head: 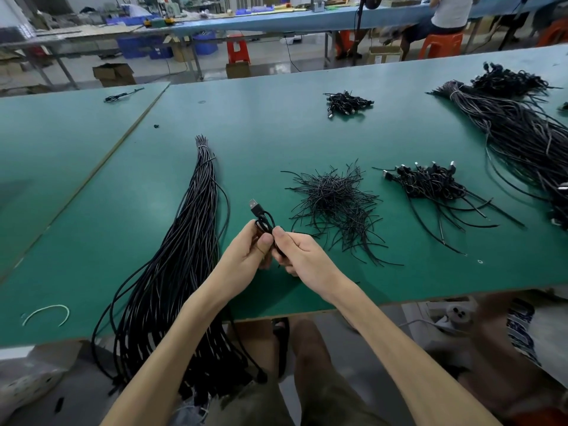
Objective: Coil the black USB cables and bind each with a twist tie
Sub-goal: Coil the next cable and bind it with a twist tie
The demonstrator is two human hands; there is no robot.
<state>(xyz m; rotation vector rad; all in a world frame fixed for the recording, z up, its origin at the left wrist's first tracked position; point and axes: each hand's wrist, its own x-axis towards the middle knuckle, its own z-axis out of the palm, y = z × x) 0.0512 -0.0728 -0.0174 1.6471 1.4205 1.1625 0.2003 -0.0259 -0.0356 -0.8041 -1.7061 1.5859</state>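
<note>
step: coil formed | grip: my left hand (246, 253), right hand (299, 256) both pinching coiled cable (263, 221) | next: I'd likely bind it with one of the twist ties (335, 198)

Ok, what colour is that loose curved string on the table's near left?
White. The string shows best in the head view, the only one.

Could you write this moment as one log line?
step: coiling | left hand: grips cable coil, plug up | right hand: pinches same coil | twist ties: loose heap to the right
</note>
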